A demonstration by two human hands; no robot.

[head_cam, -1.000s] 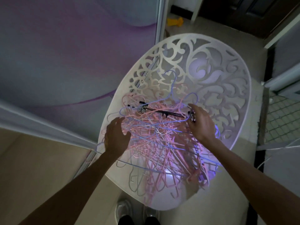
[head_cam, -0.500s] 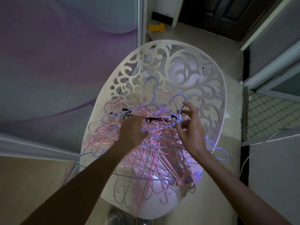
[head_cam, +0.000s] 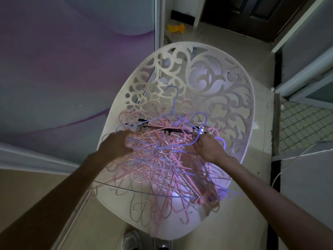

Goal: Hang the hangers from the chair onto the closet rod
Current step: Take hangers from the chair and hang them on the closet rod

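A white chair point(head_cam: 249, 98) with a cut-out scroll pattern holds a tangled pile of pink and blue hangers point(head_cam: 162, 170). Across the top of the pile lies a black and metal clip hanger point(head_cam: 169, 130). Over it rests a blue hanger point(head_cam: 173, 101), hook pointing to the chair back. My right hand point(head_cam: 210, 148) grips the blue hanger's right end beside the metal clip. My left hand point(head_cam: 115, 147) is blurred, its fingers stretched toward the left end of the blue hanger at the pile's edge.
A sliding closet door point(head_cam: 72, 69) with a purple swirl stands to the left of the chair. A yellow object point(head_cam: 175, 28) lies on the floor behind it, near a dark door point(head_cam: 252, 13). A mesh panel point(head_cam: 304, 123) and a white cable point(head_cam: 281, 172) are at the right.
My left hand moved from the middle of the pile to its left edge. My right hand dropped slightly and closed round the blue hanger's right end. The camera came closer.
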